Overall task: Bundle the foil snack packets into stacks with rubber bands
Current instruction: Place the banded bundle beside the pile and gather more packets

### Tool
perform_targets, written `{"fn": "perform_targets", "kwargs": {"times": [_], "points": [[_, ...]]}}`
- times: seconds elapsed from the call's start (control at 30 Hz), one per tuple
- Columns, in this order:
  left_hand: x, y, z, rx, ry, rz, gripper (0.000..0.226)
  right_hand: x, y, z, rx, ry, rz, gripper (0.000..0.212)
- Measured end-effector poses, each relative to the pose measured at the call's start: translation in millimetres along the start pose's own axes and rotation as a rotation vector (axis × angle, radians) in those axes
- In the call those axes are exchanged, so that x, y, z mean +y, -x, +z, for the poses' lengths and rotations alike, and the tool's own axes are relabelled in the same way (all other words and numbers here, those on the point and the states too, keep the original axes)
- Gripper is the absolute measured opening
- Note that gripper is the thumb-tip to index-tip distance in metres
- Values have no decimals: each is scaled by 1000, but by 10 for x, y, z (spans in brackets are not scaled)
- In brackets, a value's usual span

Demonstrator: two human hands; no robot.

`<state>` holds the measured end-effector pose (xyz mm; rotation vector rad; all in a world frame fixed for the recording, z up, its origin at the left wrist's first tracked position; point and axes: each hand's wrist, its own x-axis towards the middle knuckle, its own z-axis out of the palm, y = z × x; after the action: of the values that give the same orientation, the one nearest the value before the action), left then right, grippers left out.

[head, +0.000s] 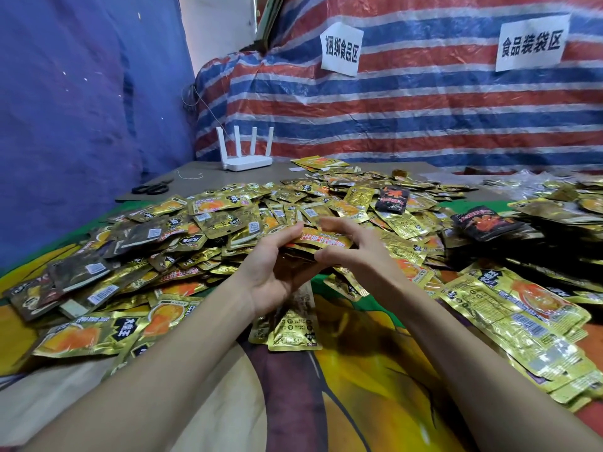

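Note:
A small stack of gold foil snack packets is held a little above the table between both hands. My left hand grips it from below and the left, fingers curled up round its edge. My right hand holds the right side, thumb under and fingers arched over the top. Behind them a wide heap of loose gold packets covers the table. No rubber band can be made out.
Two dark packets lie in the heap, with piled packets at the right. More gold packets lie at the near right and near left. Scissors and a white router sit at the back left.

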<state>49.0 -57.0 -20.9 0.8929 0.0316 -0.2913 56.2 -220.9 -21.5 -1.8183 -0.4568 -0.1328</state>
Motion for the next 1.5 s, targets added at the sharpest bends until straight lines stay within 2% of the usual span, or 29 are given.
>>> {"fn": "perform_targets", "kwargs": {"times": [0.17,0.2,0.27,0.37,0.4,0.43,0.53,0.63,0.7,0.87,1.0,1.13,1.27,1.4,1.43,1.5], "points": [[-32,-39,-23,-21,-197,-42,41,14,-29,3,-48,-223,222,29],[-41,-44,-30,-35,-230,-61,45,26,-33,-15,-44,-252,239,26],[-45,-61,-47,-54,-288,-75,49,57,-43,-48,-20,-272,239,37],[-22,-70,-59,-69,-297,-79,39,65,-25,-51,19,-225,210,65],[-10,-71,-61,-62,-299,-78,35,61,-21,-55,11,-236,207,68],[0,-72,-67,-56,-308,-75,32,53,-15,-64,-6,-257,212,65],[18,-67,-71,-45,-340,-73,22,20,-39,-114,-43,-271,277,38],[40,-81,-92,-44,-247,-78,17,-12,-47,-157,-126,-397,365,23],[53,-88,-120,-49,-169,-71,14,-48,-28,-163,-176,-466,398,27],[68,-93,-133,-66,-94,-30,7,-37,-23,-202,-162,-575,432,54],[62,-91,-155,-71,-240,-56,26,20,-9,-163,-111,-488,398,61],[55,-80,-200,-139,-316,-85,19,103,12,-49,-10,-297,360,61],[58,-65,-169,-125,-315,-59,30,86,-8,3,-2,-434,424,77],[236,-37,-178,-222,-195,-17,69,16,-33,-35,-15,-665,418,53],[288,-36,-199,-219,-167,-16,71,13,-40,-48,23,-717,396,53],[318,-38,-231,-184,-147,-23,53,12,-60,-71,122,-762,349,53]]}}
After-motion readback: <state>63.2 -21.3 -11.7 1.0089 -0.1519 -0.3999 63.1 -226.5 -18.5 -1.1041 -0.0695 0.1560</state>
